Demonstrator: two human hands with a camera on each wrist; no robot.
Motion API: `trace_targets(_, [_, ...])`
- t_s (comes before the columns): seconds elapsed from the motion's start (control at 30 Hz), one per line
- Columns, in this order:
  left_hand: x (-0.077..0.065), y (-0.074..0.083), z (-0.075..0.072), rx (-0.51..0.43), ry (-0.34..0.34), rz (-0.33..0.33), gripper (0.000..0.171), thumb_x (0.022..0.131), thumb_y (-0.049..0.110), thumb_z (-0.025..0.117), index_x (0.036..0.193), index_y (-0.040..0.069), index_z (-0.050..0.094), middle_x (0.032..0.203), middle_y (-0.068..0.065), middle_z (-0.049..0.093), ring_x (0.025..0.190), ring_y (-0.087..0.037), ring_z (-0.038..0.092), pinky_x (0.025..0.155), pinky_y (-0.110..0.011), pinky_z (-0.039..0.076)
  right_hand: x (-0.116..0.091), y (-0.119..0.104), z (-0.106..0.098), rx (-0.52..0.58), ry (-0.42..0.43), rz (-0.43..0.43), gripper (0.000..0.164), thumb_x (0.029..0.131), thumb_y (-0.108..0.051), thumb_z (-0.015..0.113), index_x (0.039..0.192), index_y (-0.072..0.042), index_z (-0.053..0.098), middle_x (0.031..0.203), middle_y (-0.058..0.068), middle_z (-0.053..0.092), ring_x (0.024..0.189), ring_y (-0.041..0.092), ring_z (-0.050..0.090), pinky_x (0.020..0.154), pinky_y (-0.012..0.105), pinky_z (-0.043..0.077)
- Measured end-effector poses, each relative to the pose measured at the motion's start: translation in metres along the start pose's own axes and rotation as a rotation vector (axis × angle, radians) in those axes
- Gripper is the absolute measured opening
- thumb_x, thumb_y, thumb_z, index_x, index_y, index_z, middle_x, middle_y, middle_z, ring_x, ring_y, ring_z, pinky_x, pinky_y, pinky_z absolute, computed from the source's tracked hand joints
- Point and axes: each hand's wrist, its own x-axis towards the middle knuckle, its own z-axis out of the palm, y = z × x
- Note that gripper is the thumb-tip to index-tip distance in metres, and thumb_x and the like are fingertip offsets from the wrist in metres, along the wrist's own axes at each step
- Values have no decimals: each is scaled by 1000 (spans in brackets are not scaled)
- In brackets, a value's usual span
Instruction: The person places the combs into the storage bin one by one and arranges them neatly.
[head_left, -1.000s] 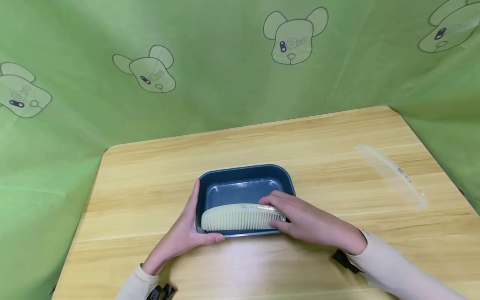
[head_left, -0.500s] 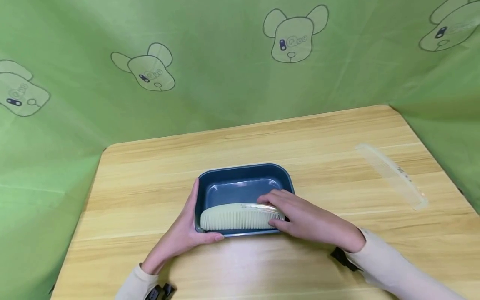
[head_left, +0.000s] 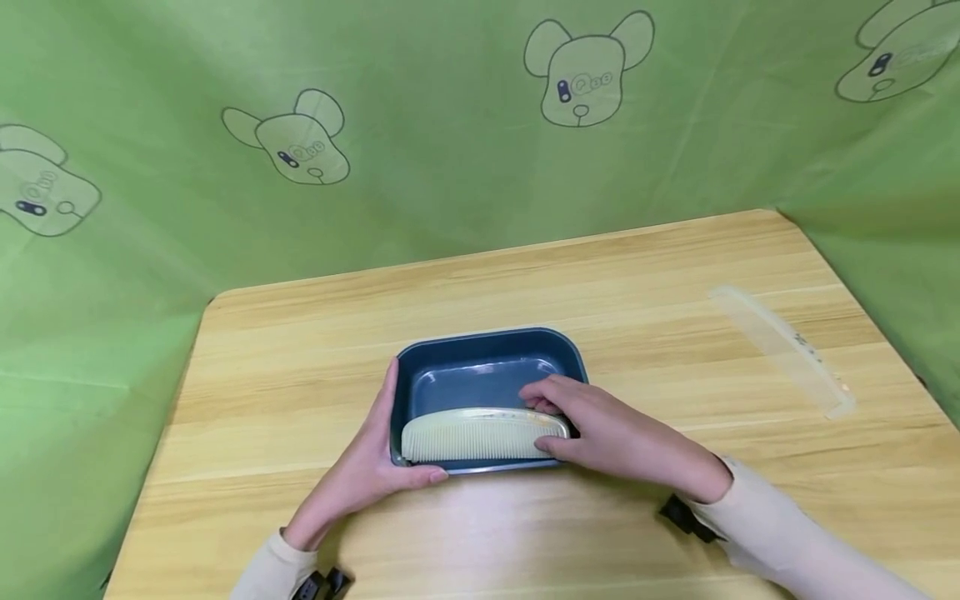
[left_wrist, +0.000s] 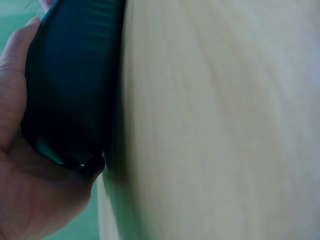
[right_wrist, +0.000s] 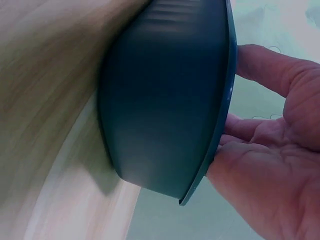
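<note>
A dark blue rectangular plastic box (head_left: 480, 383) stands on the table. Inside it, along the near side, lies a pale cream-green comb (head_left: 472, 435), teeth toward the front and curved spine to the back. My left hand (head_left: 375, 458) grips the box's near left corner, thumb along the front wall and fingers on the left side. The left wrist view shows that hand (left_wrist: 35, 190) wrapped around the box's end. Over the right end of the comb is my right hand (head_left: 600, 425), thumb overlapping the teeth and fingers raised behind the spine. In the right wrist view, its fingers (right_wrist: 257, 62) dip behind the rim.
A translucent whitish comb (head_left: 787, 350) lies on the right side of the wooden table (head_left: 300, 375). Green cloth (head_left: 450, 167) with bear-like drawings hangs behind the table and along both sides.
My right fingers have loosened and lifted slightly off the comb's spine, so more of its right end shows. The comb, box and left hand have stayed in place.
</note>
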Motion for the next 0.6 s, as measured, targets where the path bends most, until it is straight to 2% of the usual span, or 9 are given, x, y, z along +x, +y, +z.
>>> trace_targets(0.13, [1, -1, -2, 17, 6, 9, 147, 67, 35, 98, 163, 39, -13, 172, 6, -6, 158, -25, 2, 121, -67, 13, 0, 0, -2, 78, 17, 16, 47, 95, -16, 73, 138, -3, 58, 131, 8, 65, 117, 21, 65, 102, 39, 54])
trace_targets(0.3, [0, 0, -1, 27, 11, 1, 146, 67, 38, 98, 162, 41, -13, 172, 8, -5, 158, -24, 2, 121, -67, 14, -4, 1, -1, 137, 50, 38, 43, 97, -15, 71, 136, -3, 60, 129, 8, 67, 116, 20, 67, 101, 36, 55])
trace_targets(0.6, [1, 2, 0, 38, 9, 2, 145, 68, 42, 96, 162, 41, -13, 172, 8, -6, 158, -24, 2, 120, -68, 13, -10, 3, 7, 173, 243, 58, 29, 97, -7, 70, 126, -8, 67, 115, 3, 70, 99, 9, 69, 87, 24, 58])
